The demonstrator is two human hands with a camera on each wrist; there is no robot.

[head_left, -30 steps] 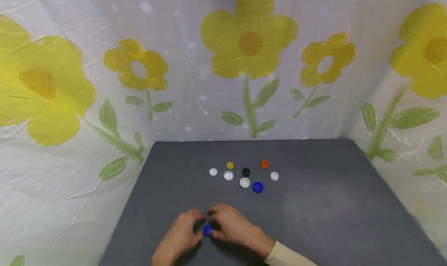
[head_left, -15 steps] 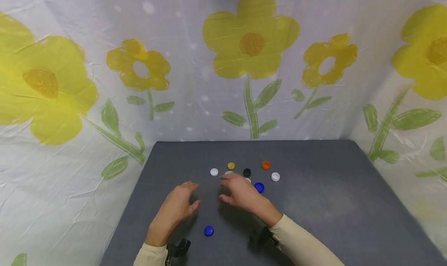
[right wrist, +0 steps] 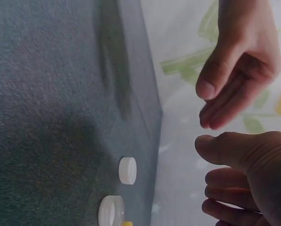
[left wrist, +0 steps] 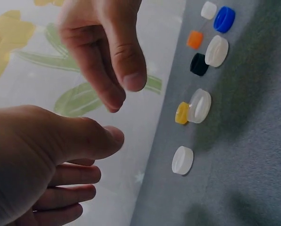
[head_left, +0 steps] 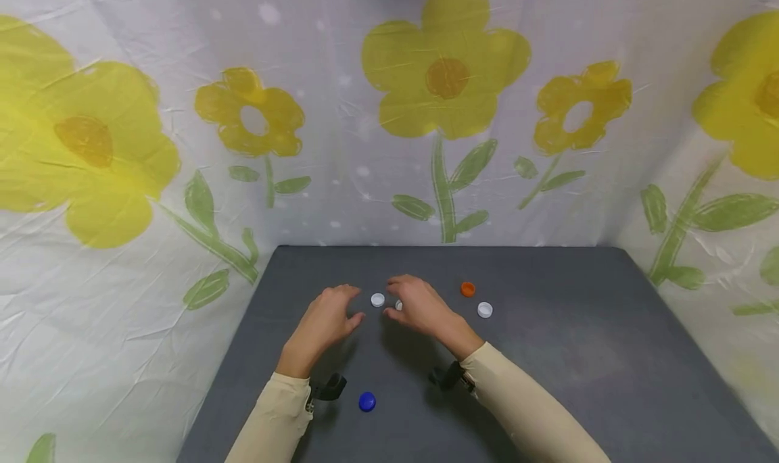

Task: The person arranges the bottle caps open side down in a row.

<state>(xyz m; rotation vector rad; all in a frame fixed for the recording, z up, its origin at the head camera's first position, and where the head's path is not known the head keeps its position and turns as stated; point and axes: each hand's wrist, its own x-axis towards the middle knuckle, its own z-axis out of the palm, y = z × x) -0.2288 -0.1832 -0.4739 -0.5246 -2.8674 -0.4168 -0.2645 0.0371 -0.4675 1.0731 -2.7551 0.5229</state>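
My left hand (head_left: pixel 325 321) and right hand (head_left: pixel 422 307) hover above the table, fingers loosely bent, nothing held. A white bottle cap (head_left: pixel 378 300) lies between and just beyond them. The right hand partly covers a translucent white cap (head_left: pixel 398 305) in the head view. Behind that hand, the left wrist view shows a yellow cap (left wrist: pixel 181 113), a black cap (left wrist: pixel 198 64), an off-white cap (left wrist: pixel 217 51) and a larger blue cap (left wrist: pixel 224 19). Nearer the body lies a single blue cap (head_left: pixel 367 401), apart from the others.
An orange cap (head_left: pixel 467 289) and another white cap (head_left: pixel 485 309) lie to the right of the right hand. The dark grey table (head_left: pixel 566 355) ends at a flower-printed curtain (head_left: pixel 341 199), which also hangs along both sides.
Both hands have left the near blue cap and moved up and forward, toward the group of caps. That blue cap stays on the table where it was.
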